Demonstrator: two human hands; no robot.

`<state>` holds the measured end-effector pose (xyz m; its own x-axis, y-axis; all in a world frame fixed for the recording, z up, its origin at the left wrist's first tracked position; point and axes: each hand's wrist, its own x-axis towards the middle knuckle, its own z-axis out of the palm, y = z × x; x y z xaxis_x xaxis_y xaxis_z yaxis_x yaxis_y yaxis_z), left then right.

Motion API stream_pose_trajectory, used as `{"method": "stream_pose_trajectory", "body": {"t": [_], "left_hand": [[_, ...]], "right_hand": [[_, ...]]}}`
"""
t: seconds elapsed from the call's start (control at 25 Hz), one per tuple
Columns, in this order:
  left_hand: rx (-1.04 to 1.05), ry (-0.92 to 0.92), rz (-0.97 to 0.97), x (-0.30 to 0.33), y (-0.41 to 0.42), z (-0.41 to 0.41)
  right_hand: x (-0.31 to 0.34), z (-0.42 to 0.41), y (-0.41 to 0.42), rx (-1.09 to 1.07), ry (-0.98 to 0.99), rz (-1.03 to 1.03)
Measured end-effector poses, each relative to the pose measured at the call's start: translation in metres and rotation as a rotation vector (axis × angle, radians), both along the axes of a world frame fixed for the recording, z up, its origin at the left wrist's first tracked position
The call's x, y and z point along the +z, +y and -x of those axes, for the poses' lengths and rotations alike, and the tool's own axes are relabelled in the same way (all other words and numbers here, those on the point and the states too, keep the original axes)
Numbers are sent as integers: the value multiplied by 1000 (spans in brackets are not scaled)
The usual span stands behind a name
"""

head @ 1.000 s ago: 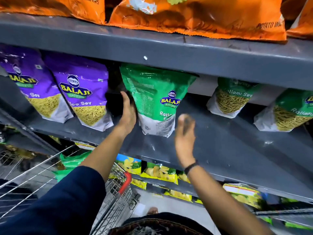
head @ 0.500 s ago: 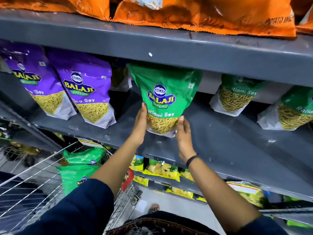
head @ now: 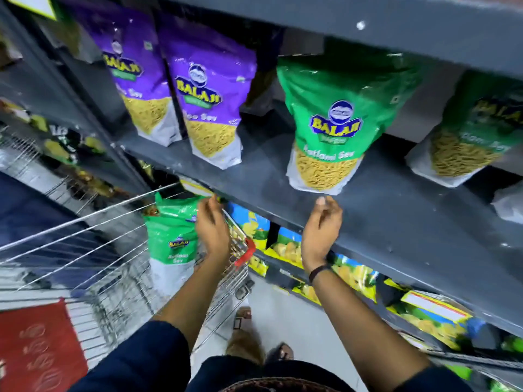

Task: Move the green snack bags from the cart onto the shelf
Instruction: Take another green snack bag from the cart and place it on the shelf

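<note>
A green Balaji Ratlami Sev bag (head: pixel 336 120) stands upright on the grey shelf (head: pixel 382 222), free of both hands. My right hand (head: pixel 321 229) hovers just below its bottom edge, fingers loosely curled, holding nothing. My left hand (head: pixel 212 224) is lower, over the wire cart (head: pixel 85 250), fingers apart beside a green bag (head: pixel 172 239) standing in the cart; another green bag (head: pixel 178 205) lies behind that one. Further green bags (head: pixel 464 131) stand on the shelf at the right.
Two purple Balaji bags (head: pixel 209 103) stand on the shelf to the left of the green one. Yellow snack packs (head: pixel 288 250) fill the lower shelf. The cart's red handle (head: pixel 244 254) is near my left wrist. A red mat (head: pixel 36 349) lies at the lower left.
Both hands have let go of the green bag, which stays upright on the shelf. My left hand has dropped toward the cart; my right hand has drawn back slightly. The view has tilted down.
</note>
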<state>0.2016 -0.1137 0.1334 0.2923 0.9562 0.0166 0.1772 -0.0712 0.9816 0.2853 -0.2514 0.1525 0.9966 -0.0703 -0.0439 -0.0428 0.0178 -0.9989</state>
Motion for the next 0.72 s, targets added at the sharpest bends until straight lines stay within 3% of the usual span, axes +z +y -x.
{"method": "stream_pose_trajectory", "body": {"t": [0.12,0.24,0.4,0.56,0.72], "left_hand": [[276,164,51,-43,45,84],[322,405,232,-80,106,138],[8,593,338,-101,171,154],[-360,532,346,-128,227,134],[-418,632,358,-139,234,122]], "right_hand": [[-8,43,36,284,-173,208],[-38,69,98,609,-35,322],[-86,85,165,872,437,389],[-208,67,209,900,416,452],[-155,83,221,815,401,585]]}}
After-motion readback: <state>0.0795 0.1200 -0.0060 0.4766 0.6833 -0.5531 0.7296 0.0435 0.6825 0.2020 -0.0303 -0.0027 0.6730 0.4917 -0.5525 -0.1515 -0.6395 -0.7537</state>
